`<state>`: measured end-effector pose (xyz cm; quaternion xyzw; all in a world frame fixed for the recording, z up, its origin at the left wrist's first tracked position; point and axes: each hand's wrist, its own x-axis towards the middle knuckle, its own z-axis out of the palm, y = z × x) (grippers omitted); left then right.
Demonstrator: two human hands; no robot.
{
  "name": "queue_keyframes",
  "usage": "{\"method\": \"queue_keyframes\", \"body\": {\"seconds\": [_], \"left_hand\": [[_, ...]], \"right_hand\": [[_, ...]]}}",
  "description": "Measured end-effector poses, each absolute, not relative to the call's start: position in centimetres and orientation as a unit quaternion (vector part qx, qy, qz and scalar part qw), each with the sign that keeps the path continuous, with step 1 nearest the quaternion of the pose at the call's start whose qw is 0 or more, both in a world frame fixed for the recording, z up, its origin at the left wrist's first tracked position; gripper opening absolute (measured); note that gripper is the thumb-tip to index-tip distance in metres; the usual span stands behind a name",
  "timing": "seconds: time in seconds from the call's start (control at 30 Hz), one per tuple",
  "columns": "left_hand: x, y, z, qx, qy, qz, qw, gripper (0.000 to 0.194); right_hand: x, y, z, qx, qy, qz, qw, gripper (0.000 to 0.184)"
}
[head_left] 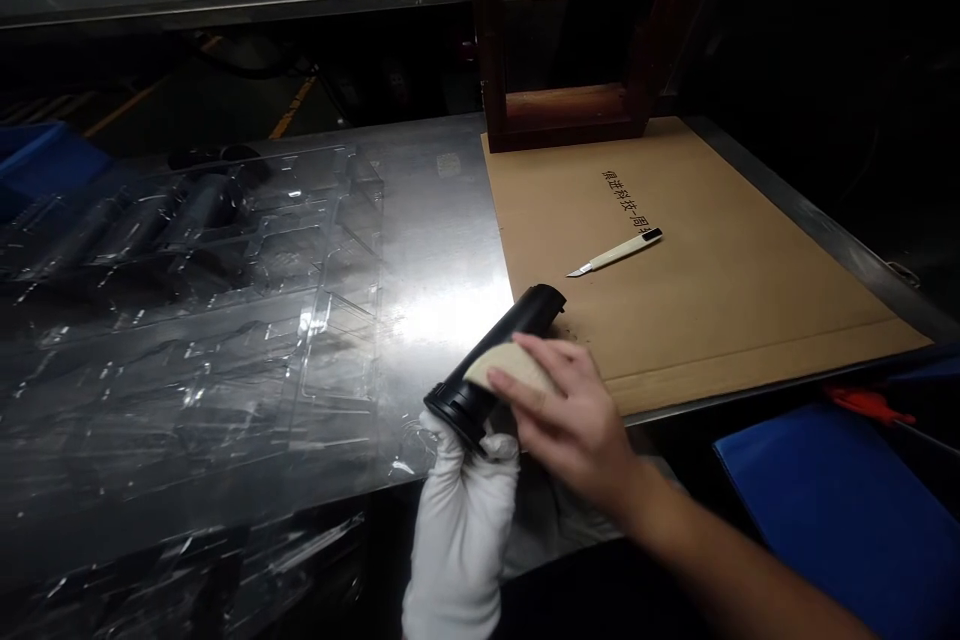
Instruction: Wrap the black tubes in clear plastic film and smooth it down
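A black tube (537, 309) sits tilted in the gloved left hand (459, 530), whose fingers close around its lower end, above the front edge of the steel table (442, 250); the bare right hand (564, 422) grasps a beige pad (510, 367), perhaps sandpaper, though the light is poor, pressing it against the tube; just beyond lie a cardboard sheet (712, 290) and, on it, a craft knife (619, 252); a clear plastic tray (225, 320) rests on the table to the left; a wooden frame (566, 110) stands at the sheet's far edge; a blue folder (832, 520) lies to the right.
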<state>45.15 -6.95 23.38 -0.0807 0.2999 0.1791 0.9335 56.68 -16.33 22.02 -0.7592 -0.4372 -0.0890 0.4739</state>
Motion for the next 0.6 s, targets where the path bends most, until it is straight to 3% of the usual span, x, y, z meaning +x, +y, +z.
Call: {"method": "queue_keyframes", "body": {"seconds": [0.17,0.33,0.47,0.6], "left_hand": [[45.1,-7.3,23.1,-0.053,0.297,0.189,0.935,0.048],[45.1,-7.5,23.3,-0.047,0.323,0.182,0.928,0.047],[44.9,-7.7,23.2,-0.041,0.307,0.198,0.93,0.052],[45.0,-7.7,23.3,-0.03,0.293,0.174,0.94,0.053]], "right_hand": [[58.8,-16.5,22.3,-0.818,-0.337,-0.135,0.446,0.037],[57.7,-17.1,23.0,-0.783,-0.438,-0.068,0.436,0.039],[58.3,-17.1,23.1,-0.832,-0.335,-0.12,0.426,0.036],[57.5,-17.3,23.7,-0.787,-0.445,-0.038,0.426,0.042]]}}
